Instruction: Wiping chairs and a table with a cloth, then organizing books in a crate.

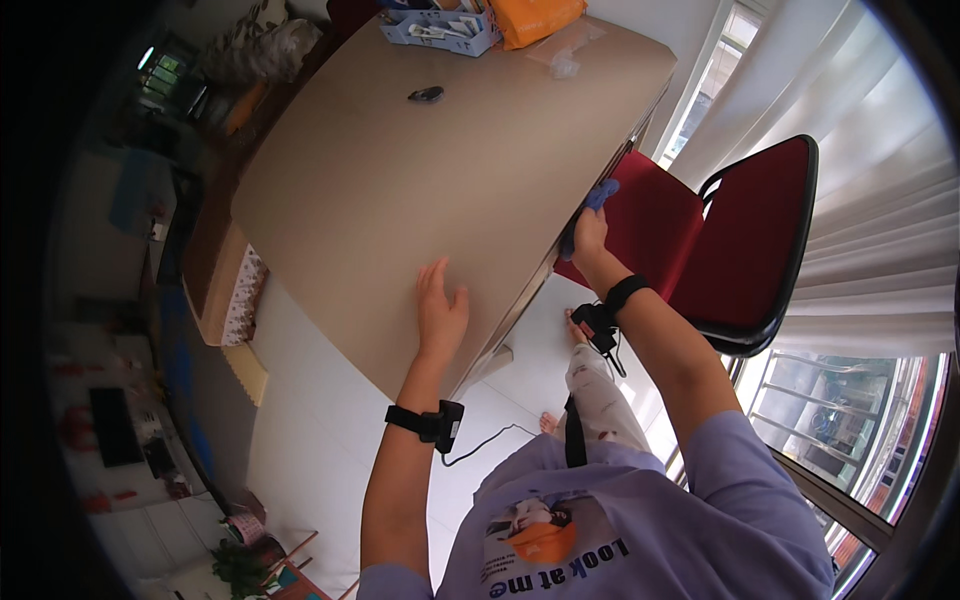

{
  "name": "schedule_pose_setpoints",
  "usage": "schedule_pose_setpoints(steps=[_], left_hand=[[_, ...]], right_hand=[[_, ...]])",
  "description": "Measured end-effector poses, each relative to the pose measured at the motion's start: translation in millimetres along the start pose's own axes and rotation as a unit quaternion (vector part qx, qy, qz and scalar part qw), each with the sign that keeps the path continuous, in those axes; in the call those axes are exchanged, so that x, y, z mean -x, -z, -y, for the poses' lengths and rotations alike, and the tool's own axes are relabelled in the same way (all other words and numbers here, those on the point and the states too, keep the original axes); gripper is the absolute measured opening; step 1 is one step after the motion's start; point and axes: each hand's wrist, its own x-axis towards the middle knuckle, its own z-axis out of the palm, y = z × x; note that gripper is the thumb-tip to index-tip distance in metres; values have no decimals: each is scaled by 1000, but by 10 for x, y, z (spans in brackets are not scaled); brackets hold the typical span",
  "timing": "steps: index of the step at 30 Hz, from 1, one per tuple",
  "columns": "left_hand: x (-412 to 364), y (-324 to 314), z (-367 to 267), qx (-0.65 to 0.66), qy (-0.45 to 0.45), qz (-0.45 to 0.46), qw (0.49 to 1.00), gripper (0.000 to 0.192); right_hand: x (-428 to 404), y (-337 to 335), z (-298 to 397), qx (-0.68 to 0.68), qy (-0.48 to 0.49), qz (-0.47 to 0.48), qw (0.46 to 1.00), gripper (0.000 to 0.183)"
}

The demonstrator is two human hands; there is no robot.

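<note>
My right hand (590, 232) grips a blue cloth (601, 195) against the side edge of a beige table (360, 187), beside the red chair seat. Part of the cloth is hidden behind the hand. My left hand (442, 304) rests on or just over the tabletop near its close corner, fingers apart and holding nothing; contact with the surface is unclear. Each forearm wears a black strap with a small black device. A small dark object (427, 94) lies farther up the tabletop.
At the table's far end are a light blue plastic basket (442, 43) of small items, an orange bag (529, 22) and clear plastic (564, 66). A red chair (765, 240) stands at the right, before curtains (862, 262). A thin cable hangs by the left forearm.
</note>
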Motion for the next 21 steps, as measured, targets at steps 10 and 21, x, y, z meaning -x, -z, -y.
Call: schedule_pose_setpoints(steps=[10, 21], left_hand=[[-1272, -599, -713, -23, 6, 104, 994, 57], [-1921, -994, -1023, -88, 41, 184, 978, 78]], right_hand=[[239, -226, 765, -52, -374, -3, 926, 35], [-1240, -38, 749, 64, -144, -92, 983, 39]])
